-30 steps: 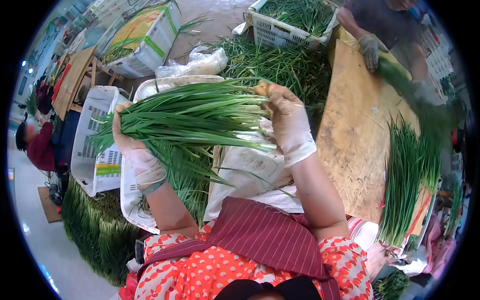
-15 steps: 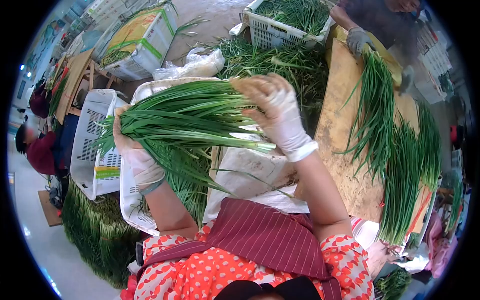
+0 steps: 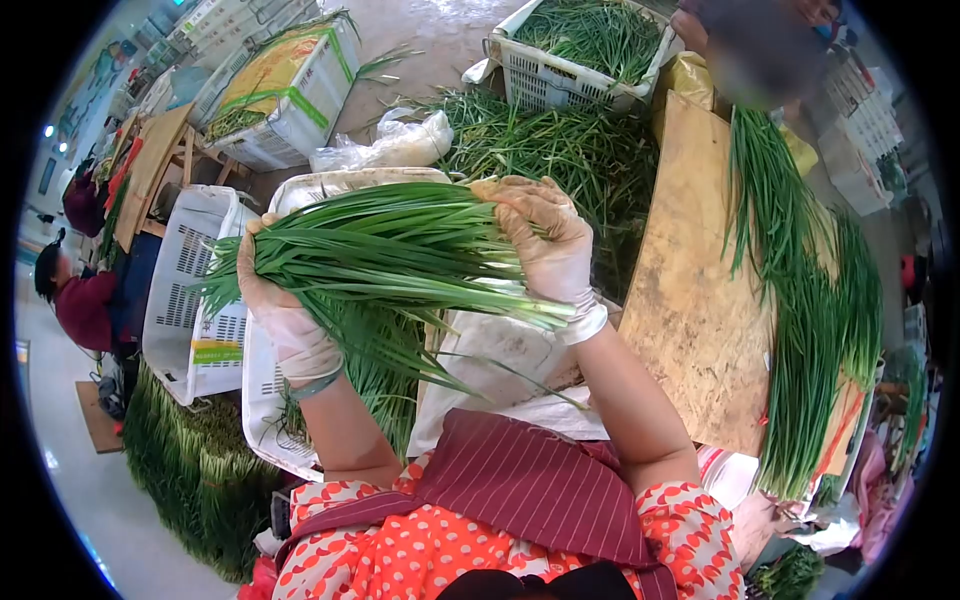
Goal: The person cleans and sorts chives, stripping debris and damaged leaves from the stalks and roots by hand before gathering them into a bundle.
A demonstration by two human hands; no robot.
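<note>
A bunch of long green garlic chives lies crosswise in front of me, white stem ends to the right. My left hand, in a whitish glove, is wrapped round the leafy end. At the stem end my right hand, in a soiled glove, has its fingers curled in and pressed against the upper stems; its fingertips are partly hidden. Under the bunch is a white crate with more chives in it. A few loose leaves hang below the bunch.
A wooden board at right bears several chive bundles, with a co-worker leaning over its far end. Loose leaves are heaped ahead, beside a filled crate. An upright white crate and stacked chives are at left.
My right hand has lowered onto the stem ends and its fingers have closed there. The left hand keeps its hold. The co-worker has leaned forward, and the chives at the board's far end have shifted.
</note>
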